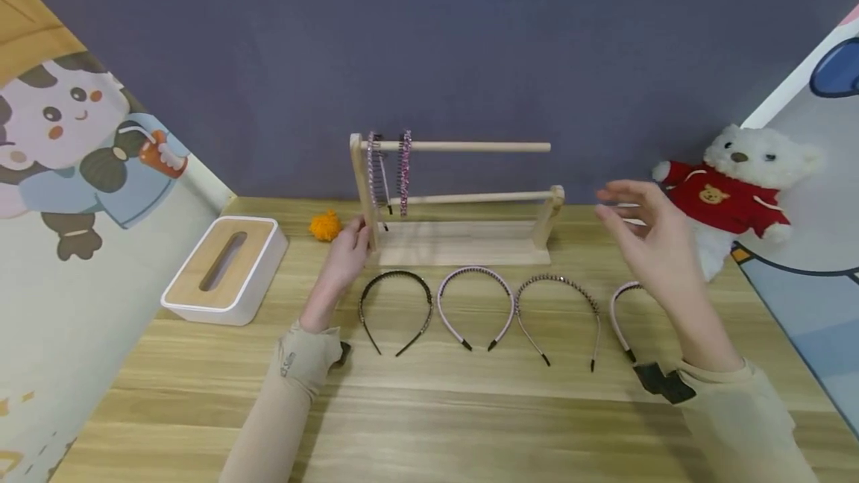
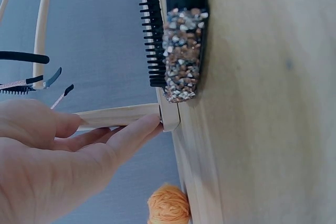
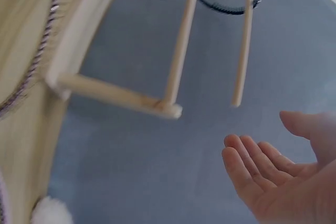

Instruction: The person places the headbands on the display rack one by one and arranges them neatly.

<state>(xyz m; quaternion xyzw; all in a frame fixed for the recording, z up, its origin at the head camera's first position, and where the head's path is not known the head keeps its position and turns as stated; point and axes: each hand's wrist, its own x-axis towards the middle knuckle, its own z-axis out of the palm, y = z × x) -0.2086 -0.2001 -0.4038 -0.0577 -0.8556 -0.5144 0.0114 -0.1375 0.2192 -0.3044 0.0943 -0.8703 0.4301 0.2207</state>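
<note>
A wooden headband rack (image 1: 463, 243) with two rods stands against the back wall. My left hand (image 1: 345, 253) grips its left upright (image 2: 118, 115) near the base, thumb on one side and fingers on the other. Two sparkly headbands hang at the rack's left end, the outer one (image 1: 369, 170) by the upright and a pink one (image 1: 405, 174) beside it. My right hand (image 1: 654, 244) is raised to the right of the rack, fingers relaxed and holding nothing. In front lie a black headband (image 1: 397, 273), a lilac headband (image 1: 476, 269), a beaded headband (image 1: 557, 278) and another lilac headband (image 1: 614, 311), partly hidden by my right forearm.
A white tissue box (image 1: 251, 297) with a wood lid sits at the left. Beside the rack's left upright is an orange yarn ball (image 1: 325, 226). A white teddy bear (image 1: 731, 188) in a red sweater leans at the back right. Walls border the wooden table (image 1: 429, 431).
</note>
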